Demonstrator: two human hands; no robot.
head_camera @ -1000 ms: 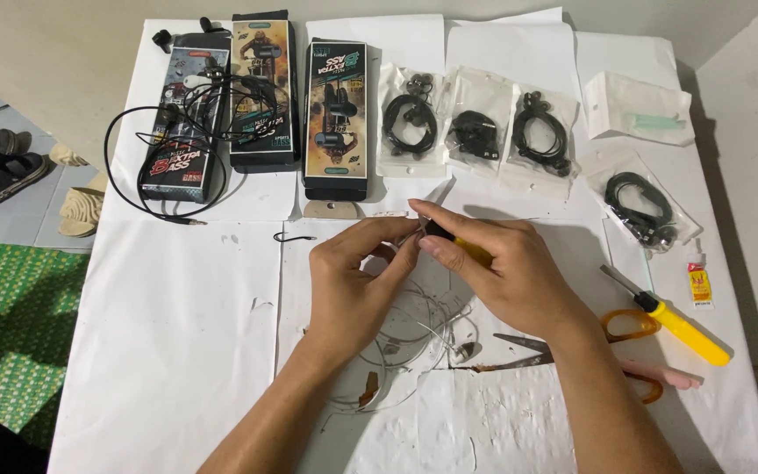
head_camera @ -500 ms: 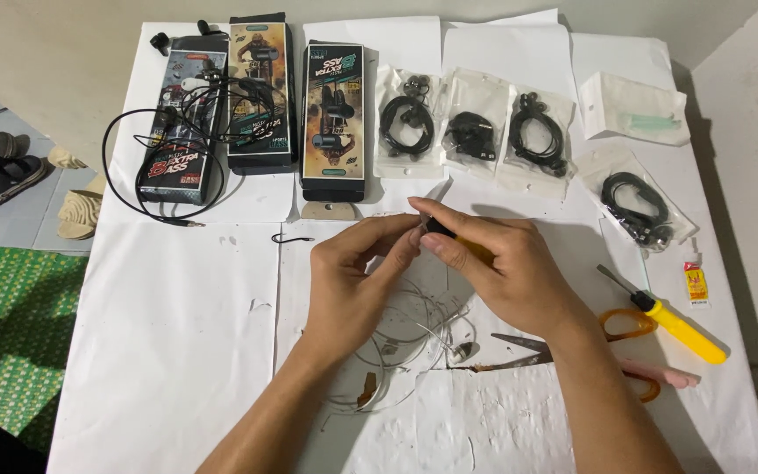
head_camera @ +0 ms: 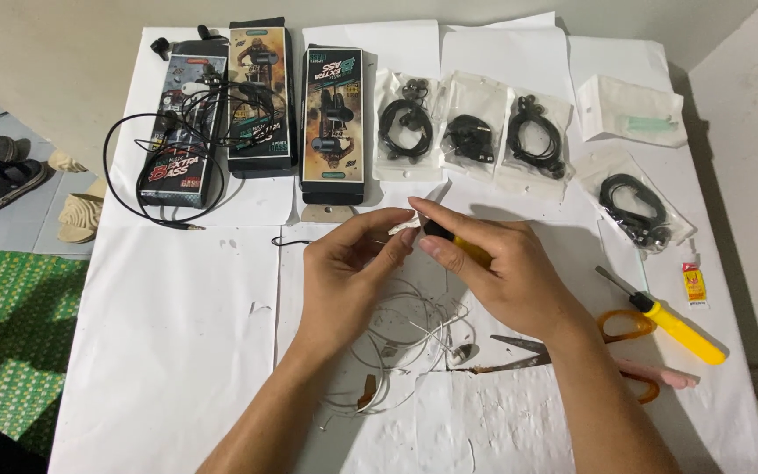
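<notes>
A small white earphone part (head_camera: 404, 226) is pinched between the fingertips of the left hand (head_camera: 348, 268), above tangled white earphone wire (head_camera: 414, 329) on the worktop (head_camera: 177, 333). The right hand (head_camera: 506, 272) is closed around a yellow-handled tool (head_camera: 462, 247) touching that part. Scissors (head_camera: 589, 347) and a yellow screwdriver (head_camera: 673, 320) lie to the right; packaged black earphones (head_camera: 405, 127) sit beyond.

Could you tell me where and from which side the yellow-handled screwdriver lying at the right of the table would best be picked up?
Probably by the yellow handle, from above. The yellow-handled screwdriver lies flat and diagonal on the white paper, its thin metal tip pointing up-left. The handle is the thick part. Fingers closing across it look clear of the scissors at its left.
</notes>
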